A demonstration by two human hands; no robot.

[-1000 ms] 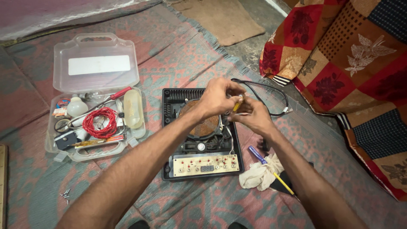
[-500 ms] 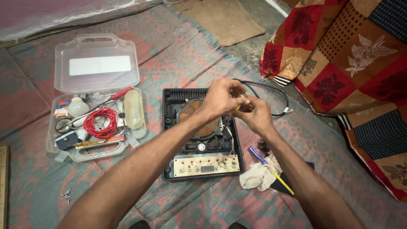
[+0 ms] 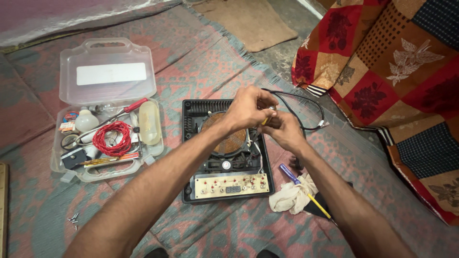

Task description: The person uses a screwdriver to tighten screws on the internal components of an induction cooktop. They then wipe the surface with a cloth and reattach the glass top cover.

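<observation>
Two hands meet above the far right corner of an opened induction cooktop [image 3: 228, 157] that lies on a patterned rug [image 3: 201, 71]. Head view: left hand [image 3: 248, 107] has its grip closed narrow around a small yellow-tipped tool [image 3: 266, 120]; right hand [image 3: 283, 130] touches it from the right, fingers curled in, but whether it also holds the tool I cannot tell. The copper coil [image 3: 230, 136] sits just under the left wrist, and a control board [image 3: 232, 185] lies along the near edge. A black cable [image 3: 306, 107] loops off the far right corner. Near right of the cooktop: a white cloth [image 3: 289, 198], a purple pen-like tool [image 3: 289, 174], a yellow pencil-like stick [image 3: 318, 206]. Left, well apart: an open clear plastic case [image 3: 107, 76] with red wire [image 3: 112, 137], a white bulb [image 3: 86, 120], a red-handled screwdriver [image 3: 135, 105]. Loose screws [image 3: 73, 220] lie near left.
</observation>
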